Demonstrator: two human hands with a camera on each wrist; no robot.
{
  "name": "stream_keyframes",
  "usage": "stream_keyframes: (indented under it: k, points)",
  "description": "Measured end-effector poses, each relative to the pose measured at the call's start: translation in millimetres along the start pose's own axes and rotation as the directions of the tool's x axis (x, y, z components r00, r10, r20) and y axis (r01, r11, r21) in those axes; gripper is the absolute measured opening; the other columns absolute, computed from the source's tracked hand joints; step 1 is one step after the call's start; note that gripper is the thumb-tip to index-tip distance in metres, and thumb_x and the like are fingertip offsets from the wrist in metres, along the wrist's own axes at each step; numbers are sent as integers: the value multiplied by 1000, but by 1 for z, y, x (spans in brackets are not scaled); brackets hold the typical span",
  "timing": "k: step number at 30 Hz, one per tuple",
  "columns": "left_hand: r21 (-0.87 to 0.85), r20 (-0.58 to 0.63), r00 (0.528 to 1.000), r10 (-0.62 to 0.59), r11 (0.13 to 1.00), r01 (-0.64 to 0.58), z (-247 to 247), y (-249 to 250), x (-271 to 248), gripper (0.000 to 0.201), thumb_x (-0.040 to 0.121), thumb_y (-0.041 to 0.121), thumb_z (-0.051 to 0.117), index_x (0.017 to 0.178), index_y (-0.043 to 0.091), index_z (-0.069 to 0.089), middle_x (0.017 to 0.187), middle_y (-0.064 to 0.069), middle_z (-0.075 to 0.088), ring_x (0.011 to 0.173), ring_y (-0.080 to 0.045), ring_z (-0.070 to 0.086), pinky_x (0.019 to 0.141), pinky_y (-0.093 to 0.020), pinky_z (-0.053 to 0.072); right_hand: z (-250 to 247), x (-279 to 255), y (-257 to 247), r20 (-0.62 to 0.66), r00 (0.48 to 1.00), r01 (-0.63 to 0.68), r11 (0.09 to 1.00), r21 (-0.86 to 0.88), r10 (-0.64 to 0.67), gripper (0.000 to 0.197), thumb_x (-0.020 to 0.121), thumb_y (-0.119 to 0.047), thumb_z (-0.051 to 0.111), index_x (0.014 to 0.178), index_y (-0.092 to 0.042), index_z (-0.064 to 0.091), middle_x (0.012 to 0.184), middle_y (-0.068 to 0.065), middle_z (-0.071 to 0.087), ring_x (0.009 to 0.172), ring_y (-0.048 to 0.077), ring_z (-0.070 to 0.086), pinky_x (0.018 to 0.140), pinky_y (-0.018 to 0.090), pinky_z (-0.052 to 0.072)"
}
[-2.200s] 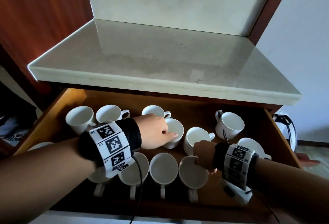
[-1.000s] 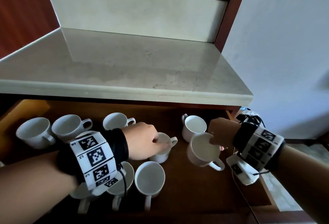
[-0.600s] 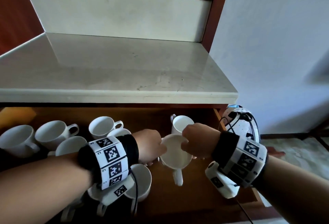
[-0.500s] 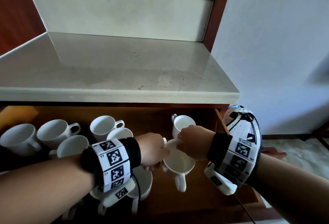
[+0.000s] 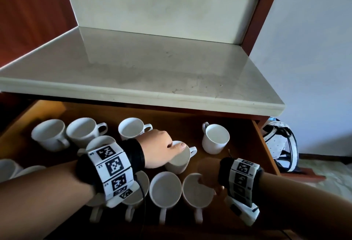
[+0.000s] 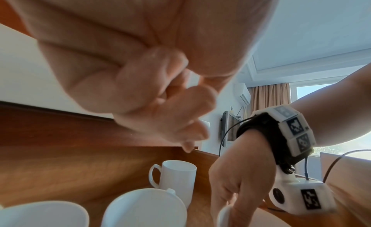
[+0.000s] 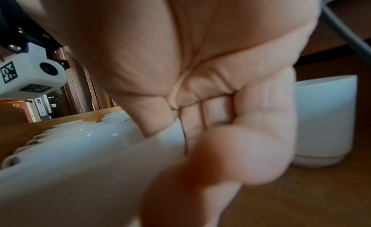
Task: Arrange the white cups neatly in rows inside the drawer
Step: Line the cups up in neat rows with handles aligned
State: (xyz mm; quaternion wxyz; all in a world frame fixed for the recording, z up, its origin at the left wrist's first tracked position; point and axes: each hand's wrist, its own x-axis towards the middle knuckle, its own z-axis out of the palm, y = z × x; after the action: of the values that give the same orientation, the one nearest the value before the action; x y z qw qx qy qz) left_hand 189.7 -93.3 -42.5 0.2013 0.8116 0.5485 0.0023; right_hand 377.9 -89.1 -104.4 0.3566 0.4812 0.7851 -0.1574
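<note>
Your right hand (image 5: 206, 173) pinches the 4th white ceramic front-row cup (image 5: 197, 192); left hand (image 5: 159, 149) grips a loose white mug (image 5: 179, 160); the back cups remain unaligned.

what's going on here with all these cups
A person is lining up white cups in an open wooden drawer. The right hand pinches the rim of the cup at the right end of the front row, whose handles all point toward the person. The left hand grips a cup just behind that row. Several cups at the back are still loosely placed, one standing alone on the right.
</note>
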Motion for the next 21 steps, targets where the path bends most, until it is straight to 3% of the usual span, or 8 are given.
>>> stream_keyframes:
  k: [7, 10, 11, 12, 14, 16, 18, 21]
  points:
    - [-42, 35, 999, -36, 998, 37, -7, -15, -10, 63, 95, 61, 30, 66, 11, 54, 66, -11, 60, 57, -19, 51, 71, -38, 51, 2, 8, 0, -2, 1000, -22, 998, 56, 22, 34, 93, -24, 47, 105, 1, 67, 107, 16, 71, 101, 30, 67, 84, 34, 52]
    - [-36, 41, 998, -45, 998, 46, -10, -20, -13, 63, 95, 62, 30, 62, 11, 51, 65, -9, 60, 55, -17, 50, 69, -37, 50, -3, 6, 4, 112, 993, -57, 994, 93, 46, 41, 95, -36, 46, 91, -1, 67, 95, 16, 75, 67, 14, 68, 72, 27, 52]
    - [-35, 44, 998, -48, 998, 49, -12, -21, -14, 63, 95, 62, 30, 62, 12, 50, 65, -9, 60, 55, -17, 50, 69, -37, 50, -8, 5, 6, 165, 985, -86, 983, 162, 59, 47, 96, -43, 43, 85, -3, 65, 88, 18, 74, 56, 8, 64, 63, 22, 50]
    - [-32, 45, 998, -50, 998, 51, -14, -22, -15, 63, 95, 61, 30, 62, 12, 51, 65, -8, 60, 55, -17, 51, 66, -35, 50, -16, 6, 9, 231, 970, -142, 950, 276, 78, 54, 97, -49, 37, 82, -3, 62, 81, 20, 72, 55, 6, 64, 58, 20, 49]
    - [-28, 39, 998, -47, 998, 48, -18, -25, -17, 61, 96, 59, 30, 62, 14, 53, 62, -3, 60, 53, -14, 51, 59, -29, 45, -32, 7, 12, 338, 934, -294, 780, 553, 112, 69, 96, -58, 25, 78, 1, 58, 73, 19, 64, 78, 20, 71, 67, 22, 52]
    - [-20, 43, 998, -39, 999, 40, -22, -28, -18, 60, 98, 57, 30, 63, 13, 52, 62, -3, 59, 54, -14, 50, 54, -25, 39, -44, 13, 15, 198, 965, -261, 710, 653, 173, 78, 88, -70, 30, 74, 0, 61, 66, 13, 67, 67, 25, 70, 69, 29, 57]
    - [-5, 46, 998, -36, 999, 37, -22, -33, -19, 61, 97, 58, 29, 68, 10, 54, 68, -12, 61, 58, -19, 52, 58, -30, 42, -50, 18, 7, 41, 973, -204, 760, 617, 228, 68, 87, -66, 42, 75, -3, 63, 67, 10, 68, 64, 25, 69, 67, 28, 57]
    - [10, 19, 999, -38, 999, 38, -21, -40, -21, 68, 96, 60, 30, 67, 5, 58, 76, -20, 68, 65, -30, 60, 69, -39, 50, -51, 28, -6, -309, 892, -244, 926, 286, 331, 53, 86, -55, 57, 113, -9, 54, 109, 10, 66, 105, 28, 64, 89, 36, 48]
